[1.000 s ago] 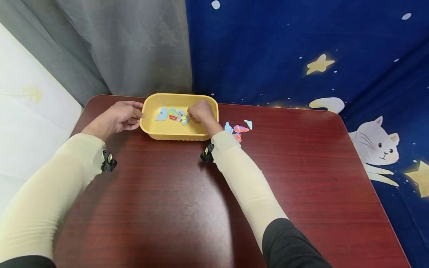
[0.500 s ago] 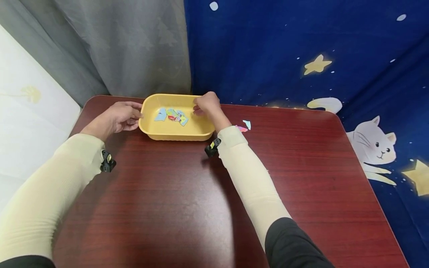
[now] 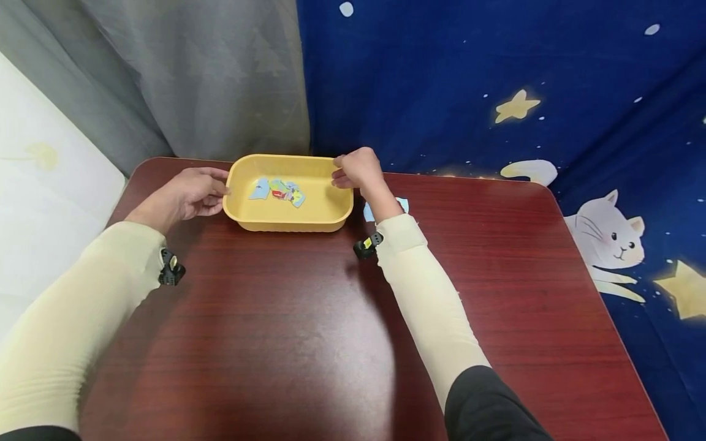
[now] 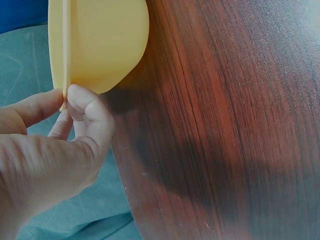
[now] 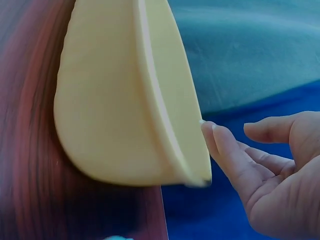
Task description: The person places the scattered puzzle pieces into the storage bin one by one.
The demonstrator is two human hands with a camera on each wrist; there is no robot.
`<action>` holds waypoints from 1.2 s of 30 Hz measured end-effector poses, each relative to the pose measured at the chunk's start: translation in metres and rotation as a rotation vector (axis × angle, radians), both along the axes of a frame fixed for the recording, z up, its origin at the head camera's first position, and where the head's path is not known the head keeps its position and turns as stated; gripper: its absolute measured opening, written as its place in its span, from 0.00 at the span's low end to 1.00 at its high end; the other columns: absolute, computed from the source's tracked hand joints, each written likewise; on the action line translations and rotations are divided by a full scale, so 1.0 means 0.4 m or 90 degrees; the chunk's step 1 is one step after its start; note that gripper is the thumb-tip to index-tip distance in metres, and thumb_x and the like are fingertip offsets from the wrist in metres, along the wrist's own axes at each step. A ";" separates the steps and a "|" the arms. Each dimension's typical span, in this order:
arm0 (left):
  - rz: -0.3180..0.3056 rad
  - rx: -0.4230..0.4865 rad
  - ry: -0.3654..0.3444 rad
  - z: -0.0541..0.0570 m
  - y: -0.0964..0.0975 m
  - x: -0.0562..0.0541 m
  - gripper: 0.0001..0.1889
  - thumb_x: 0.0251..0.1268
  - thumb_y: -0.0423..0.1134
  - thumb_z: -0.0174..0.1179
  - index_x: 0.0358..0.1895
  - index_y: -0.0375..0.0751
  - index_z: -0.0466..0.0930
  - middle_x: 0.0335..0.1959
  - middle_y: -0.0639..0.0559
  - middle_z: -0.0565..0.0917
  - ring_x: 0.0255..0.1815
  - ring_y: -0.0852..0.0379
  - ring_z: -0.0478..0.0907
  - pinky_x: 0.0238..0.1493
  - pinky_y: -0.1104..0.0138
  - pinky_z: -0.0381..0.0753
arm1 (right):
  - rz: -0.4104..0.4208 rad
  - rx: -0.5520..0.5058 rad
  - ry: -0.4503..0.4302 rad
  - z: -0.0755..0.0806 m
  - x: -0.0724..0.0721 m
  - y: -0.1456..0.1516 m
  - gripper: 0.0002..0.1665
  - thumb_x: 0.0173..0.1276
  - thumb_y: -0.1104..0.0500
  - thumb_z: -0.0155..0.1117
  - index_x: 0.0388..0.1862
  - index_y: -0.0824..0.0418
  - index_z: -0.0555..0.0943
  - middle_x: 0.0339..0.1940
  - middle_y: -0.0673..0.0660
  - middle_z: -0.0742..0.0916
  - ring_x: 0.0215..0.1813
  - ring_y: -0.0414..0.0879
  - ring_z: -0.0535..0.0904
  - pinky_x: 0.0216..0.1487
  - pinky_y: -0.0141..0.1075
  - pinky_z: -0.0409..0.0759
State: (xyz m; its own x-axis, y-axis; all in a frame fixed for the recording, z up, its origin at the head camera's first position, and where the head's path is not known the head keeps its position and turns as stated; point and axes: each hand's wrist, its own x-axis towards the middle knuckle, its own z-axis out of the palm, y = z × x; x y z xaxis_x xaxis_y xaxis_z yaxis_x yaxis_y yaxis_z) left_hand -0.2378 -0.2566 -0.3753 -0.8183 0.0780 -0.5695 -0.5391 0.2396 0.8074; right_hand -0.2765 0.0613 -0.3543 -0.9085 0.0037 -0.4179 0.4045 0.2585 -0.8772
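A yellow plastic tub [image 3: 325,223] stands near the table's back edge. Inside it lie a light-blue flat piece [image 3: 260,189] and several overlapping multicoloured flat pieces [image 3: 287,192] that look like cut card. My left hand [image 3: 197,193] pinches the tub's left rim between thumb and fingers; the left wrist view shows this grip on the rim [image 4: 66,45]. At the other end, my right hand [image 3: 360,170] is over the right rim. In the right wrist view its fingers [image 5: 227,150] are extended beside the rim, thumb apart, nothing held between them.
Light-blue flat pieces [image 3: 369,212] lie on the dark red wooden table [image 3: 287,318] to the tub's right, partly hidden behind the right wrist. A grey curtain [image 3: 220,79] and a blue patterned curtain [image 3: 408,79] hang behind the table's back edge.
My right hand has come up from inside the tub and shifted right to its right rim. The left hand still holds the left rim; the pieces in the tub look unchanged.
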 end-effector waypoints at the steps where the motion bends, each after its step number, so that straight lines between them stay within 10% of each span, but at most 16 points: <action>1: 0.001 0.002 0.000 -0.001 -0.001 0.000 0.20 0.71 0.32 0.52 0.63 0.45 0.63 0.24 0.57 0.78 0.23 0.62 0.76 0.31 0.70 0.81 | 0.003 -0.003 0.003 -0.002 0.002 0.008 0.16 0.70 0.60 0.60 0.50 0.69 0.76 0.35 0.65 0.88 0.32 0.51 0.88 0.37 0.37 0.86; 36: 0.000 0.005 -0.006 0.004 0.004 0.002 0.24 0.71 0.32 0.52 0.67 0.43 0.60 0.25 0.57 0.79 0.23 0.62 0.76 0.33 0.70 0.82 | -0.028 -0.034 -0.003 -0.094 0.119 0.232 0.18 0.68 0.67 0.59 0.55 0.76 0.77 0.22 0.60 0.86 0.22 0.45 0.85 0.31 0.38 0.85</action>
State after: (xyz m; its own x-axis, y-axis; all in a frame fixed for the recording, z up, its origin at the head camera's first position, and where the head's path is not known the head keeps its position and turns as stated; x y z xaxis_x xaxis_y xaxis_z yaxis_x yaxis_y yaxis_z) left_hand -0.2370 -0.2550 -0.3738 -0.8125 0.0822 -0.5772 -0.5475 0.2327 0.8038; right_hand -0.2290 0.1540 -0.3920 -0.9060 0.0207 -0.4228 0.4185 0.1941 -0.8872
